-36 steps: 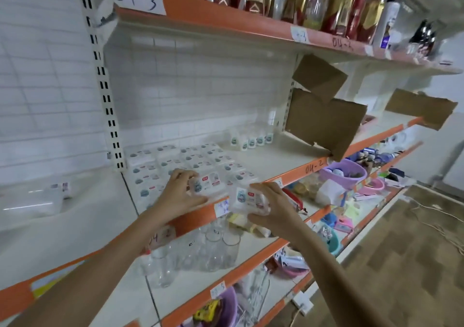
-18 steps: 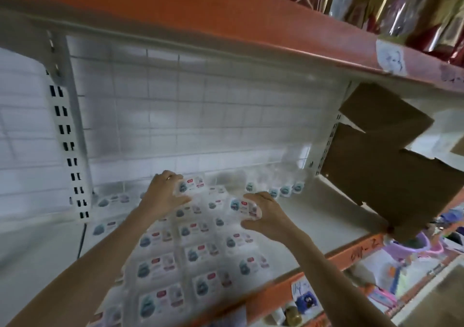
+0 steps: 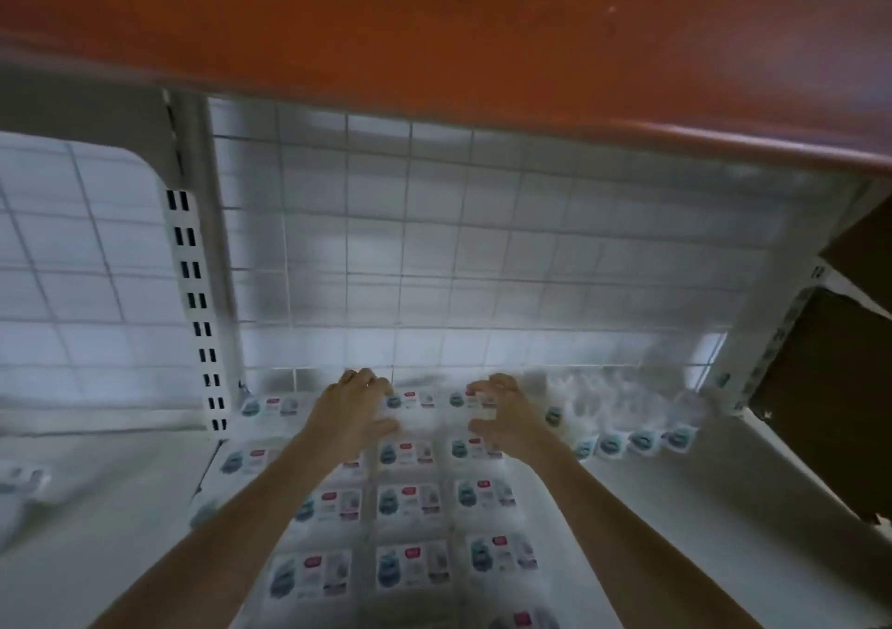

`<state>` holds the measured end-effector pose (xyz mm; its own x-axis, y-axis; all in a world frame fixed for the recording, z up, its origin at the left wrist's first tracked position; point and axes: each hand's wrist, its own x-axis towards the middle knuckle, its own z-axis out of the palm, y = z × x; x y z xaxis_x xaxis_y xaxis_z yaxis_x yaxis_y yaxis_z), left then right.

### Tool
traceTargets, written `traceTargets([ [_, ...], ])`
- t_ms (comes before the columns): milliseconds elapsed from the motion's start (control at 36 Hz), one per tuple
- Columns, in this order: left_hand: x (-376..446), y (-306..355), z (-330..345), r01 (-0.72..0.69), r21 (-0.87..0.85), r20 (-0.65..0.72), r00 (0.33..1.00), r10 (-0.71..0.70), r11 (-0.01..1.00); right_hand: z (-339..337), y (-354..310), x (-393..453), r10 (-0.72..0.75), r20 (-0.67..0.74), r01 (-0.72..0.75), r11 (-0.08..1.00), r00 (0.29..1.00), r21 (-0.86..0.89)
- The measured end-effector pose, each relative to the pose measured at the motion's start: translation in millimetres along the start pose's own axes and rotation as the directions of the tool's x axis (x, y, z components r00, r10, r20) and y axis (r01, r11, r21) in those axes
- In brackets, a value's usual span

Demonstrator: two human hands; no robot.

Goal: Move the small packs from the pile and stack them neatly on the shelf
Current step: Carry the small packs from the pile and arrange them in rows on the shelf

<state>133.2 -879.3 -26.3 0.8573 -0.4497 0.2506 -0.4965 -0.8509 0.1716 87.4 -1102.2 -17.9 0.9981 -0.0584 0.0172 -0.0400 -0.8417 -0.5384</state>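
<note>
Gleaming white shelf (image 3: 724, 498), tiled wall (image 3: 434, 252)

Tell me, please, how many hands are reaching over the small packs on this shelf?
2. The left hand is over the back row of small packs; the right hand is beside it, over the same row. None seems hidden.

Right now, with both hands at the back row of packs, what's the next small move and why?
Probably press the back-row packs down and square them against the wall. Both the left hand and the right hand rest on that row with fingers spread, and the rows in front already lie in a neat grid.
</note>
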Motion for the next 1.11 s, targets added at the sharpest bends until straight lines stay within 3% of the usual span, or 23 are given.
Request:
traceTargets([
  [222,-2.1,6.4,3.8,0.050,0.061,0.035,0.998,-0.052,0.997,13.9,16.5,-1.1,-0.032,-0.147,0.058,0.982,0.989,0.177],
  [472,3.8,26.4,-11.9,0.071,0.190,0.151,0.983,-0.100,0.979,1.1,5.2,-5.3,-0.015,-0.057,0.018,0.999,0.998,0.044],
  [639,-21.7,38.1,-28.6,0.082,0.151,0.073,0.993,-0.093,0.985,-11.5,0.6,-34.3,-0.206,-0.103,0.204,0.978,0.973,-0.031],
  [778,-76.8,38.8,-50.1,0.103,0.113,-0.091,0.991,-0.093,0.988,-13.9,-27.8,-70.2,-0.461,-0.131,0.443,0.885,0.878,-0.141],
  [861,-126.1,35.6,-63.5,0.117,0.184,-0.259,0.964,-0.066,0.976,-2.9,-52.9,-96.2,-0.581,-0.082,0.565,0.810,0.809,-0.158],
  [1000,-216.4,23.5,-82.7,0.296,0.220,-0.276,0.933,-0.232,0.930,30.9,-95.4,-137.7,-0.710,0.024,0.706,0.695,0.704,-0.133],
  [1111,-291.8,12.1,-92.5,0.491,0.211,-0.309,0.854,-0.419,0.845,69.3,-128.4,-171.2,-0.786,0.031,0.786,0.618,0.618,-0.016],
])
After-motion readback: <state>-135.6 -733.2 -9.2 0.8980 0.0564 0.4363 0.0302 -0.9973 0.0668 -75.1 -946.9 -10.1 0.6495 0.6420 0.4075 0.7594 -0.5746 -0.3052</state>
